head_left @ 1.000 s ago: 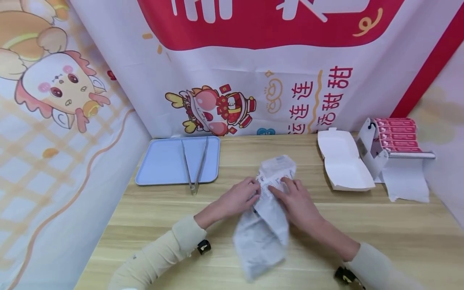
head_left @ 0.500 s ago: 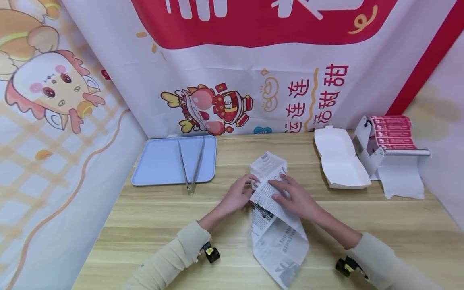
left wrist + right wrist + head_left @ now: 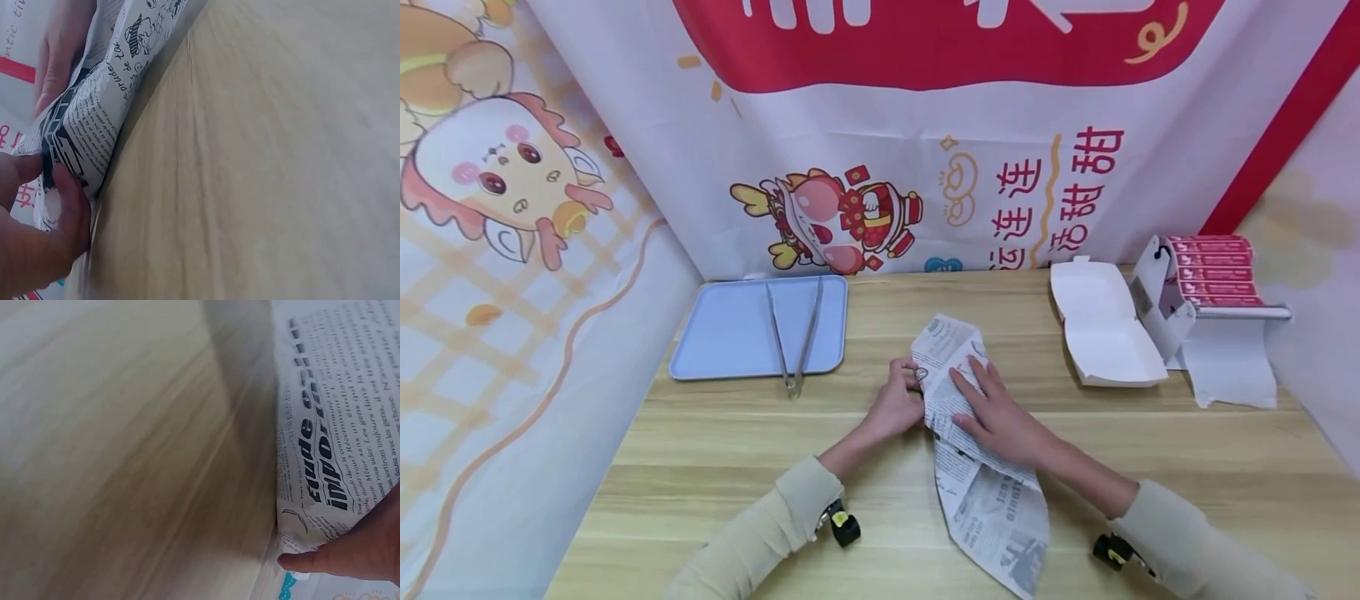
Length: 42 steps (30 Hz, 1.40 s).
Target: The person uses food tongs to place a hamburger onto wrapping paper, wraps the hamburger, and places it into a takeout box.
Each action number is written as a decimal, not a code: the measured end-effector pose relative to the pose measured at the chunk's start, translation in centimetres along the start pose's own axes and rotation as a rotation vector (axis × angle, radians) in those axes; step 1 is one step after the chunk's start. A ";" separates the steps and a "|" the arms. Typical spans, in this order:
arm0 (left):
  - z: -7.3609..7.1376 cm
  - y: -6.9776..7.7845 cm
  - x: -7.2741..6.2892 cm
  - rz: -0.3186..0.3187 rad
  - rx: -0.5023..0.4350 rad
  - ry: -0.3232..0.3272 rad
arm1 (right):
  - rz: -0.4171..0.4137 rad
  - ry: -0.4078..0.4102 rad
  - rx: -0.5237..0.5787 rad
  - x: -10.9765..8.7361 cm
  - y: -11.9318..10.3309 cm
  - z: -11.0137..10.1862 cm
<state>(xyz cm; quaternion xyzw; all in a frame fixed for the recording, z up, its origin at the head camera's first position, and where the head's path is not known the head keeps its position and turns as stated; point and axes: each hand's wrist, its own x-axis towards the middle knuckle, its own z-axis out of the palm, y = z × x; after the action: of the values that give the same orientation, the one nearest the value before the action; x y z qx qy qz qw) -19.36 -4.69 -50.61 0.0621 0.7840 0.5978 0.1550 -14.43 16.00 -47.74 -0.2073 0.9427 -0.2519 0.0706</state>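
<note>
A sheet of newsprint-patterned wrapping paper (image 3: 1000, 521) lies folded over on the table in the head view, its pointed tail trailing toward the person. What is inside the fold is hidden. My left hand (image 3: 895, 404) pinches the fold's left edge; in the left wrist view thumb and fingers close on the printed paper (image 3: 94, 119). My right hand (image 3: 1006, 423) rests on top of the folded paper with its fingers fairly straight. In the right wrist view, the right hand's thumb (image 3: 331, 557) lies along the paper's edge.
A blue tray (image 3: 730, 329) with metal tongs (image 3: 808, 337) leaning over its front edge is at the left. To the right stand an open white takeaway box (image 3: 1108, 329) and a label dispenser (image 3: 1213, 279) with red labels. A printed cloth backdrop (image 3: 865, 108) rises behind the wooden table (image 3: 737, 467).
The paper's upper part has shifted slightly left, and its loose tail has swung to the right. The right hand has flattened onto the paper; the left stays at its left edge.
</note>
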 end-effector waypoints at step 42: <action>0.6 1.6 0.8 -0.130 -0.338 0.095 | 0.616 0.283 0.870 7.3 0.0 0.3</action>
<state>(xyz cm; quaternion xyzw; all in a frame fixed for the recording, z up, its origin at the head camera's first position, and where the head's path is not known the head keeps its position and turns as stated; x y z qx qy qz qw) -20.03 -3.53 -49.37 -0.0440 0.6813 0.7120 0.1643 -20.95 12.81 -48.22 0.1625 0.7691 -0.6112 0.0927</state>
